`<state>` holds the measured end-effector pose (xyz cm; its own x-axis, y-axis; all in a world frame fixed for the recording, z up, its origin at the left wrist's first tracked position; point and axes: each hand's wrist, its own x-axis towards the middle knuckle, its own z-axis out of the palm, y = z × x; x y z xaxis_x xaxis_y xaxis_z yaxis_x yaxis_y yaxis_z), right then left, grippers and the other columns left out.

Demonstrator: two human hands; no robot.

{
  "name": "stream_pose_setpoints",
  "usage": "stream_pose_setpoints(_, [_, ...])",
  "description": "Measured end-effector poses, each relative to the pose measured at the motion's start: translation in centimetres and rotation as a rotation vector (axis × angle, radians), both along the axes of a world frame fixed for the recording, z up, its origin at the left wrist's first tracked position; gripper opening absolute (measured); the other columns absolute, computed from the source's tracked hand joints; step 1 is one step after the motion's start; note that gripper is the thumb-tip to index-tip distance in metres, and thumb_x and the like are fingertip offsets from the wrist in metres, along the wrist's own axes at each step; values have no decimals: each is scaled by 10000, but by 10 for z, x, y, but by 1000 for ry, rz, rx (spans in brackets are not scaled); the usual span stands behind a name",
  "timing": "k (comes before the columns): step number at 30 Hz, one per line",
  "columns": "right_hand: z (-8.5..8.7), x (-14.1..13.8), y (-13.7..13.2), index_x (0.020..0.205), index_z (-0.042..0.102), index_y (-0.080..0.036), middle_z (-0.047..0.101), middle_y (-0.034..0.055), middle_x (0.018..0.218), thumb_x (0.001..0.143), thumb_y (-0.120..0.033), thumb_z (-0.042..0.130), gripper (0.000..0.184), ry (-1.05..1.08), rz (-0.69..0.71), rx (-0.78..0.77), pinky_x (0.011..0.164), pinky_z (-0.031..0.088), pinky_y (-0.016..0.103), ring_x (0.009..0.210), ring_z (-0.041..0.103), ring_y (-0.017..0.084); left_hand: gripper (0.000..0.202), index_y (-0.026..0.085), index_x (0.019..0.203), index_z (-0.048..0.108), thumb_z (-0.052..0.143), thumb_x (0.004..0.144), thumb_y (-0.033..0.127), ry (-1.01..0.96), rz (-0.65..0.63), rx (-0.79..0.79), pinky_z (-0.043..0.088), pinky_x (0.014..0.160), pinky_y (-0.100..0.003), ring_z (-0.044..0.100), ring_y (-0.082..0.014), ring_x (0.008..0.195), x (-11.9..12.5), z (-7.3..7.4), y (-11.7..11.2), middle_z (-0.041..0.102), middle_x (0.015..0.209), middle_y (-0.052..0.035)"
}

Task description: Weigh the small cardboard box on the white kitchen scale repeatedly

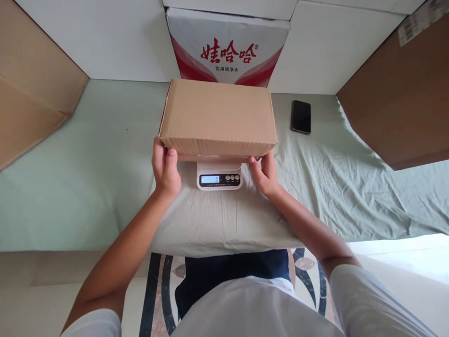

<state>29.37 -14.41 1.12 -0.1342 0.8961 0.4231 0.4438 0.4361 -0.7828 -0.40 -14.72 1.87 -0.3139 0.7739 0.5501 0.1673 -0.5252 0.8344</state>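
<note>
Gripping a brown cardboard box (219, 112) near its two lower front corners, the left hand (167, 172) and the right hand (264, 174) are holding it directly over a white digital scale (219, 186). The left thumb is pressing on the near face by the corner while the left fingers are bending around the left end; the right thumb is resting along the lower near edge while the right fingers are reaching in under the right corner, their tips being hidden by the cardboard. The box is covering most of the scale's platform, so whether its underside is touching is not showing clearly; the small display (209, 179) is reading 0, with round buttons (232, 178) sitting to the right of it. A pale green cloth (105, 187) is lying beneath the scale, wrinkling more toward the right. A black phone (300, 117) is resting on the cloth, to the right of the box. Just behind the box, a white-and-red carton (228, 47) with red Chinese lettering is standing against white panels (105, 42). A large left carton (35, 79) and a large right carton (403, 103) are flanking the cloth, the latter bearing a white label (417, 28) near its top.
</note>
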Motion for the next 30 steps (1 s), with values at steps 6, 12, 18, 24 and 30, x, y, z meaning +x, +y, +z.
stream_pose_setpoints(6, [-6, 5, -1, 1603, 468, -306, 680, 166, 1372, 1032, -870, 387, 806, 10, 11, -49, 1083, 672, 622, 1191, 709, 353, 586, 338, 1313, 700, 786, 872, 714, -82, 4, -42, 584, 968, -453, 674, -323, 1140, -3, -29, 6, 688, 1248, -83])
stream_pose_setpoints(12, [-9, 5, -1, 1643, 448, -311, 669, 169, 1393, 1026, -868, 385, 834, 3, -15, -30, 1124, 650, 598, 1302, 671, 368, 595, 354, 1331, 678, 736, 862, 714, -63, 32, -67, 604, 1011, -471, 682, -345, 1238, -8, -40, 13, 679, 1271, -97])
stream_pose_setpoints(18, [-15, 9, 0, 1694, 373, -363, 658, 144, 1401, 1002, -915, 347, 885, 5, -4, -63, 1091, 657, 624, 1194, 684, 352, 642, 374, 1305, 679, 793, 807, 763, -45, -13, -31, 579, 1038, -491, 664, -350, 1230, -9, -40, 11, 674, 1247, -90])
stream_pose_setpoints(24, [-18, 13, 1, 1760, 271, -319, 604, 184, 1570, 1010, -902, 360, 954, 7, 5, -65, 1262, 559, 683, 1422, 623, 409, 686, 370, 1305, 692, 778, 790, 815, -7, 22, -29, 584, 1008, -491, 677, -345, 1191, -10, -40, 11, 673, 1214, -92])
stream_pose_setpoints(30, [-20, 13, 0, 1781, 237, -359, 604, 165, 1577, 1014, -907, 313, 946, -43, -12, -72, 1246, 586, 667, 1427, 640, 399, 678, 369, 1303, 699, 786, 797, 812, -5, 16, -36, 590, 998, -479, 681, -336, 1172, -10, -40, 11, 671, 1204, -86])
